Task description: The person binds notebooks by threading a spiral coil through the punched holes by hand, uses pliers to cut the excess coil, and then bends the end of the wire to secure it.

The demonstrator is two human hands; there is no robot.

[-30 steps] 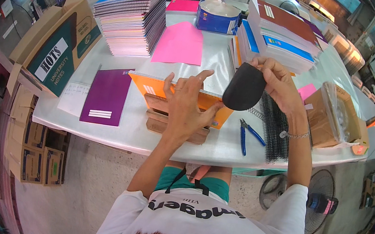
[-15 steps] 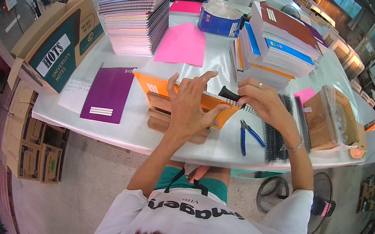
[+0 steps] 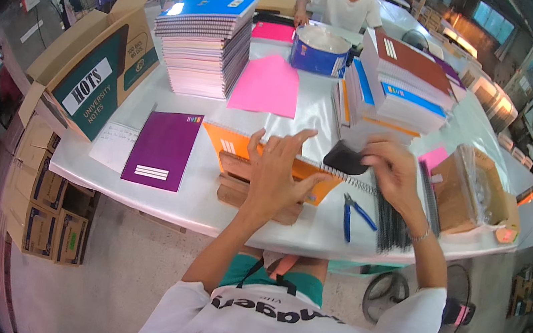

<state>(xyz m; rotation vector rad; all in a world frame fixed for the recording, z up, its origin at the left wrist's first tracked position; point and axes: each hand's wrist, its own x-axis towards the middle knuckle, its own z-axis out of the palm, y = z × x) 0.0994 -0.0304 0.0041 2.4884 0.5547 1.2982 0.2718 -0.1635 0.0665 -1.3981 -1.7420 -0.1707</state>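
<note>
Hands: left hand spread on orange notebook; right hand pinching black cover; green-white box left.

Left hand is spread with fingers splayed flat; right hand is curled, fingers pinching forward.

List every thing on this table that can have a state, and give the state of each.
orange notebook: closed, on the wooden block, left hand pressing it.
black pad: held by the right hand at the notebook's spiral edge.
purple notebook: closed, lying flat.
blue pliers: lying untouched, handles spread.
cardboard box: flaps open.
blue tub: covered with clear film.
</note>
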